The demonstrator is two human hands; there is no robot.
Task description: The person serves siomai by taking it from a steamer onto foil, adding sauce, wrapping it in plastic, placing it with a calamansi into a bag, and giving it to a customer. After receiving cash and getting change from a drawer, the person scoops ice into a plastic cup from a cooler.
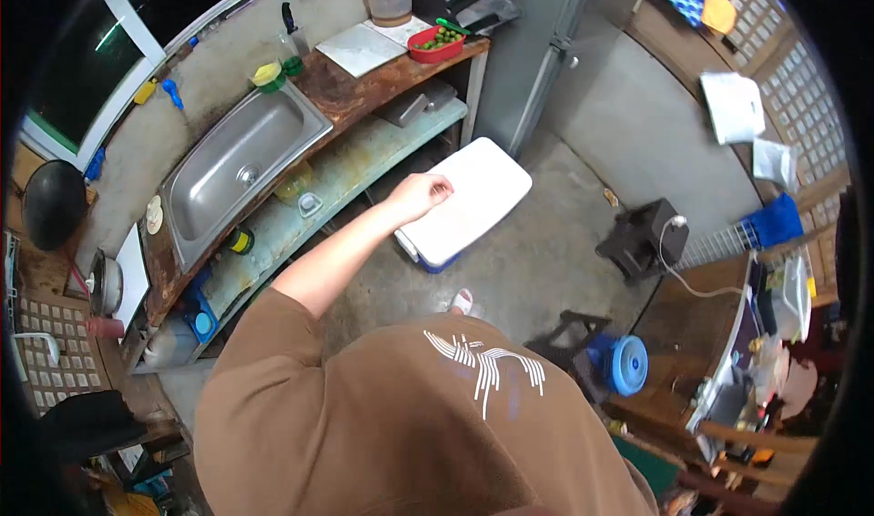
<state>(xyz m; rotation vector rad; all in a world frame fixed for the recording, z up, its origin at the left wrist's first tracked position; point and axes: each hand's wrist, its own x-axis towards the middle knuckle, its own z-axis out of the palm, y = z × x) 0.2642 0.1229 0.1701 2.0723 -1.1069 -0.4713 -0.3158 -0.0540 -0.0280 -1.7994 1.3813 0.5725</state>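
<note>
One white-lidded box (484,193) (grey concrete floor (560,243))

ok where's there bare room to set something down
The floor is bare between the white cooler and the black object to its right. The cooler's lid is also bare right of the left hand. The counter is crowded with the red tub, white tiles and red-lidded container.

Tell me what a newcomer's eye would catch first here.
The white-lidded box on the floor at centre stands out first, the left hand over its left side. The brown shirt fills the lower middle. At upper left, the steel sink gleams in the counter, and a red tub of green fruits sits at the counter's right end.
</note>
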